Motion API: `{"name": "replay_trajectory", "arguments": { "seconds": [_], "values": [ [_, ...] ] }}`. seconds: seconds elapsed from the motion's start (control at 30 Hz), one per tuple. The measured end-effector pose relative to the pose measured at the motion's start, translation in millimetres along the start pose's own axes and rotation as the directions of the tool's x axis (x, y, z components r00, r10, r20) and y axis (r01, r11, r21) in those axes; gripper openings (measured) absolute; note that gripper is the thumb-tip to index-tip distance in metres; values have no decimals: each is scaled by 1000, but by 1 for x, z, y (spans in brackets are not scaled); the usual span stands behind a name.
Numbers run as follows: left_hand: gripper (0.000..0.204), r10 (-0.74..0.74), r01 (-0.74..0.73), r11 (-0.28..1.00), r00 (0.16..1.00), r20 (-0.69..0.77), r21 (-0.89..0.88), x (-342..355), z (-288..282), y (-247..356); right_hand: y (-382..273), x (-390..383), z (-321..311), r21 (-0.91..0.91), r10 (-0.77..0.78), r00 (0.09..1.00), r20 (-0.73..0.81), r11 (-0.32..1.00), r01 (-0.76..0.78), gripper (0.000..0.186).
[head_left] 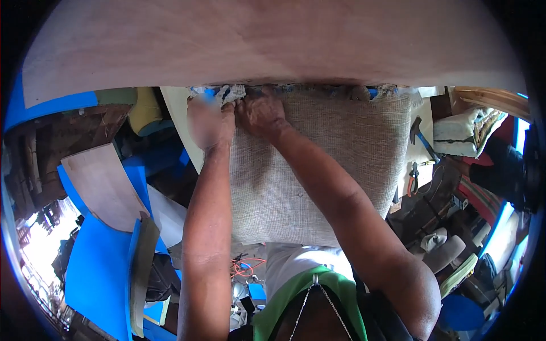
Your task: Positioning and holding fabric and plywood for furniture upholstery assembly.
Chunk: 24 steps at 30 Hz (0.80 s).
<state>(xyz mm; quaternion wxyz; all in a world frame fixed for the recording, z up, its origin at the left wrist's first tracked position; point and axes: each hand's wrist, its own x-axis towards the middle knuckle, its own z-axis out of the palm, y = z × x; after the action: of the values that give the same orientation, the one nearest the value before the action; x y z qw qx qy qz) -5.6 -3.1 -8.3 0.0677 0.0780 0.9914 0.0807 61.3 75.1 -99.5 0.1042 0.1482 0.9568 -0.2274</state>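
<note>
The beige woven upholstery fabric looks soft, grippy, best taken by its twelve-o'clock edge; left hand and right hand meet at eleven, whether pinching I can't tell.

Here we go: two hands, one left hand and one right hand, with two bare arms to match. One piece of woven cloth, just the one! Tools now, and it's two: one hammer, one pair of pliers. Tan sheets, two clearly seen. One silver chain, showing two strands. Blue panels? Several, overlapping, no sure figure there!
</note>
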Motion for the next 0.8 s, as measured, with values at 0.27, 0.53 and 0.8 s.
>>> {"name": "replay_trajectory", "arguments": {
  "seconds": [0.27,0.53,0.8],
  "values": [
    [78,1,-1,1000,1000,7,13,1,-1,2,5,4,22,101,-22,952,-304,993,56,44],
    [74,14,-14,999,1000,-12,31,0,2,0,10,-10,6,347,54,938,-343,935,74,44],
    [73,16,-14,999,999,-48,49,-2,1,3,3,-1,20,184,98,937,-336,982,-37,40]
  ]
}}
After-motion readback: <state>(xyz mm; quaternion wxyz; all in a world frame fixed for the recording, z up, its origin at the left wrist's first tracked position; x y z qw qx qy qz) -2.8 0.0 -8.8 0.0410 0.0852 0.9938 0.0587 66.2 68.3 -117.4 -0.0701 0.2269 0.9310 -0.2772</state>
